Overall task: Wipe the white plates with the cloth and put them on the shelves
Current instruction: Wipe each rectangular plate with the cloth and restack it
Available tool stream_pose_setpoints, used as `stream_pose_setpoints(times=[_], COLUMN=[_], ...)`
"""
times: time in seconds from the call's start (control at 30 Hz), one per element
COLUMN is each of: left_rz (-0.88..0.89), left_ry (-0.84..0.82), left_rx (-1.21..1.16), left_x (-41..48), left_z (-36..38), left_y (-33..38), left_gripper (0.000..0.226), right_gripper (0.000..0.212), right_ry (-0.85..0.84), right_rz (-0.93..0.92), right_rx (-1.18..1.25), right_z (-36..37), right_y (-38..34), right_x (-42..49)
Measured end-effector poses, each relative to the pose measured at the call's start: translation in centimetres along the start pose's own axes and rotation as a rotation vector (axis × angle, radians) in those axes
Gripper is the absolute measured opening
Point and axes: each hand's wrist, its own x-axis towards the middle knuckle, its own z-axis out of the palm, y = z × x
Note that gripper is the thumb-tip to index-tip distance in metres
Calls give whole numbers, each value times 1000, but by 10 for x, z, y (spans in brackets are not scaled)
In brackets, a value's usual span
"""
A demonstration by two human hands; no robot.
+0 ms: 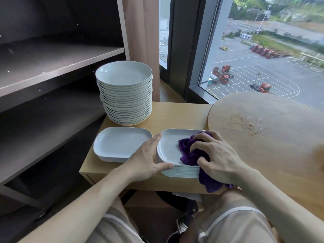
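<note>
Bunching beneath the right grip [217, 155], the cloth [188, 153] rests on the plate [168, 148].

**White plates, purple cloth, pale wood**

The tall stack of round plates [123, 74] is plain white with a faint blue-grey cast and no pattern. The rectangular plates [121, 142] and the rectangular stack [169, 149] are the same plain white. The cloth [191, 156] is deep purple throughout. The worktop [175, 113] is light honey-coloured wood. The round board [263, 123] is a similar pale wood, with a patch of brown and whitish scuffs. The shelves [52, 62] are dull grey-brown with paler front edges. The curtain [142, 41] is dusty pink-beige. The shorts [242, 220] are grey-beige with a white stripe. The trucks [225, 77] have red-orange cabs, on grey tarmac lined in white.
</note>
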Motion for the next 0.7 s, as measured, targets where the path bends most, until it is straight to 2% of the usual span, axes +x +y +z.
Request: stream_pose_setpoints(times=[0.13,0.33,0.5,0.7], left_rz=[-5,-52,-86,-44], left_ry=[73,14,-41,-44], left_rx=[-147,-222,-316,-303], left_x=[-1,-1,2,3], left_z=[-1,-3,-14,-13], left_y=[4,4,3,4], left_gripper=[111,117,104,101], right_gripper=[30,30,22,31], right_ry=[-47,-82,45,81], right_rz=[-72,-124,-38,110], right_rx=[62,114,99,66], right_z=[10,30,44,41], right_y=[-19,-52,-62,-65], right_x=[4,41,60,74])
